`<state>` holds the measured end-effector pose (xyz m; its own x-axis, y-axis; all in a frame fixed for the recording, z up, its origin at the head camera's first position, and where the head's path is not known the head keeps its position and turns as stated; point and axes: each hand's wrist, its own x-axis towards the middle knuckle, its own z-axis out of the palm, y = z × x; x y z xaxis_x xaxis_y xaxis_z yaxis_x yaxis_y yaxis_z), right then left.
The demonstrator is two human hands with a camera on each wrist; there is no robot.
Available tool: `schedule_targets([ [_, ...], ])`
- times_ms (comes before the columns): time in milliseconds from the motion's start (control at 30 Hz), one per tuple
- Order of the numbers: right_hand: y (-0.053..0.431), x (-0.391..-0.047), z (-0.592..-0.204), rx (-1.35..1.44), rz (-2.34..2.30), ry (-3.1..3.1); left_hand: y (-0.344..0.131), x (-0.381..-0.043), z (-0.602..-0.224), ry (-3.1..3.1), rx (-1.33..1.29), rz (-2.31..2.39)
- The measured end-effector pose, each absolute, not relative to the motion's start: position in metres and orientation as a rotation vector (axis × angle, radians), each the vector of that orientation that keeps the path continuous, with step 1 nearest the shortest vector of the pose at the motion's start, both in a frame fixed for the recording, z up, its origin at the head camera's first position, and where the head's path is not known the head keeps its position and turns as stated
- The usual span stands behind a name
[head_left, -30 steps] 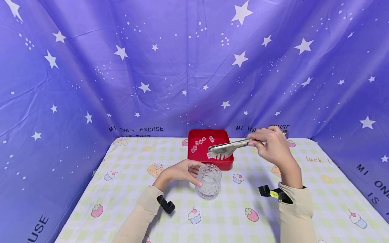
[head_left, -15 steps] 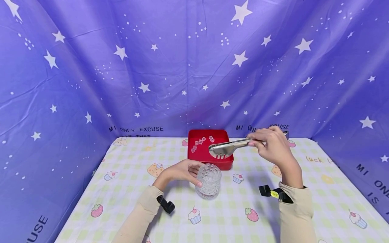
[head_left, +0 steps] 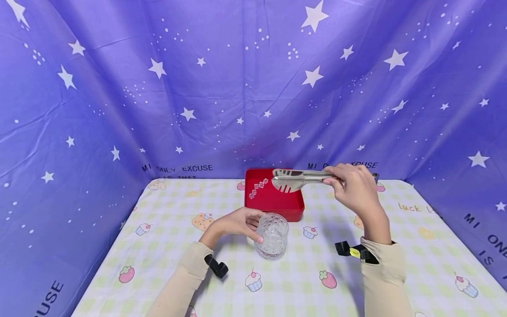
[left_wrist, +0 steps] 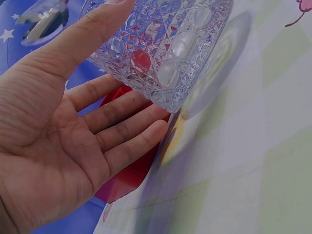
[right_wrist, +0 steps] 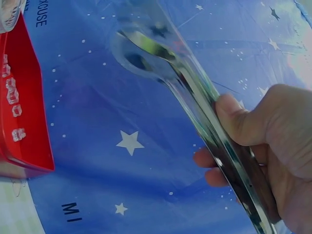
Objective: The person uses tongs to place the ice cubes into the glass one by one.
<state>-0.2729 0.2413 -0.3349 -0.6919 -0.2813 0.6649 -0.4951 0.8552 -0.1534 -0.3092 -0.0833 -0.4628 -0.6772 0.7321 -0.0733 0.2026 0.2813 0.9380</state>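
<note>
My left hand (head_left: pixel 237 223) holds a clear, patterned glass (head_left: pixel 271 237) that stands on the table. In the left wrist view the thumb lies along one side of the glass (left_wrist: pixel 165 53), with the fingers on the other. My right hand (head_left: pixel 354 187) grips metal tongs (head_left: pixel 301 177) by their handles, above the red tray (head_left: pixel 291 215). The blades of the tongs stand somewhat apart; they blur in the right wrist view, so whether anything is between them I cannot tell. Several small clear cubes (head_left: pixel 256 186) lie at the tray's left side. Part of the tray is hidden behind the tongs.
A checked cloth (head_left: pixel 158 264) printed with cupcakes and strawberries covers the table. Behind and at both sides hangs a blue-purple curtain (head_left: pixel 222 110) with white stars, close to the table's back edge. The glass stands just in front of the tray.
My right hand has lifted the tongs up from low over the tray, and their blades have spread wider. A cube near the tray's back is now hidden. The left hand and glass stay put.
</note>
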Motion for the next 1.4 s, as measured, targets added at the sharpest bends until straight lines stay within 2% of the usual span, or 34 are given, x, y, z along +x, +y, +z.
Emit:
schedule_targets([
  [433, 0.228, -0.285, -0.345, 0.36, 0.389, -2.412, -0.084, -0.31, -0.46, 2.038, 0.841, 1.404],
  [1400, 0.194, -0.32, -0.399, 0.519, 0.27, -2.537, -0.084, -0.308, -0.461, 2.053, 0.818, 1.397],
])
